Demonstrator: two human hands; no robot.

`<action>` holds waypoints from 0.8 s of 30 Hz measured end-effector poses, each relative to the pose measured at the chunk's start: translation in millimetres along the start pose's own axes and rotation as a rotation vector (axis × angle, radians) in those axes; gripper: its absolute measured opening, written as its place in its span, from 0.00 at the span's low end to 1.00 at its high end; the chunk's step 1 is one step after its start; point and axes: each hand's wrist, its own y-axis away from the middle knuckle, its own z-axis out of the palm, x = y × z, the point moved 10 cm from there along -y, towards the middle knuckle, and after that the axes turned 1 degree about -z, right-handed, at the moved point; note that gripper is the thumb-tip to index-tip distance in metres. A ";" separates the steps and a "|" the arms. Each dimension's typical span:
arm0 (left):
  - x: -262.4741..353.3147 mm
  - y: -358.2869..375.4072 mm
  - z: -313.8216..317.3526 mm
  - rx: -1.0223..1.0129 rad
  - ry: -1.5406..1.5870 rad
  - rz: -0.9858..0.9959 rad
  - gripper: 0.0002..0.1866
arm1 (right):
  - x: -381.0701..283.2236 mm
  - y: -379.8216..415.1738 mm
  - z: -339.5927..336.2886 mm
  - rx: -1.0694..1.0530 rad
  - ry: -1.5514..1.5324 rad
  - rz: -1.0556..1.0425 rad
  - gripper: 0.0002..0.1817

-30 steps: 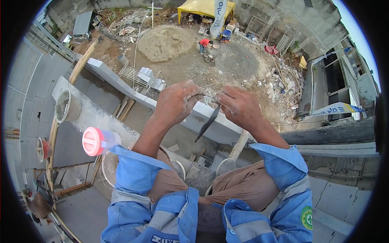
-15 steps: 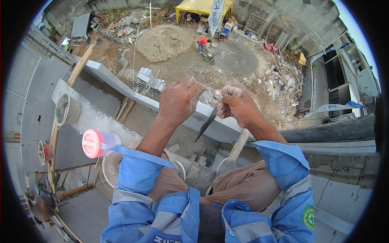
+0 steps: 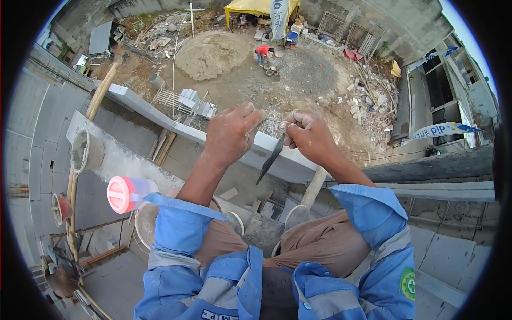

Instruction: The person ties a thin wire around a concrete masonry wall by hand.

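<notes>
Both dusty hands are raised at the middle of the view, close together. My left hand (image 3: pixel 230 133) is closed, its fingertips pinched at one end of what looks like a thin strand. Opposite it, my right hand (image 3: pixel 310 134) pinches a small pale thing at its thumb tip. A dark, narrow strip (image 3: pixel 271 160) hangs from there, slanting down and left. What my left fingertips hold is too small to name.
Near my left forearm, a clear jug with a pink lid (image 3: pixel 121 194) and a bucket (image 3: pixel 87 151) stand on a dusty plank (image 3: pixel 118 160). A low block wall (image 3: pixel 186 129) crosses ahead. Below it, a person in red (image 3: pixel 262 52) bends near a sand pile (image 3: pixel 212 55).
My right fingers have closed more tightly around the small thing, and the dark strip has shifted slightly left. The background has shifted a little in view.
</notes>
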 end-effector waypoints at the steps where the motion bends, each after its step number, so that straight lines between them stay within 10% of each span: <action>1: 0.6 0.2 3.3 -0.018 0.004 0.008 0.08 | 4.9 0.8 1.7 -0.010 -0.095 0.067 0.07; 9: -0.7 -2.5 1.9 -0.010 0.037 0.002 0.06 | 20.9 6.7 10.4 -0.061 -0.449 0.316 0.10; 11: -3.0 -0.9 5.6 -0.043 0.042 -0.009 0.06 | -19.2 6.2 -3.5 0.062 0.399 -0.125 0.09; 14: -1.3 1.9 13.3 -0.094 0.019 -0.003 0.06 | -51.2 20.8 0.4 0.252 0.643 -0.478 0.09; 24: 1.0 9.5 28.5 -0.156 -0.017 0.030 0.07 | -26.5 8.5 12.4 -0.042 0.758 -0.166 0.08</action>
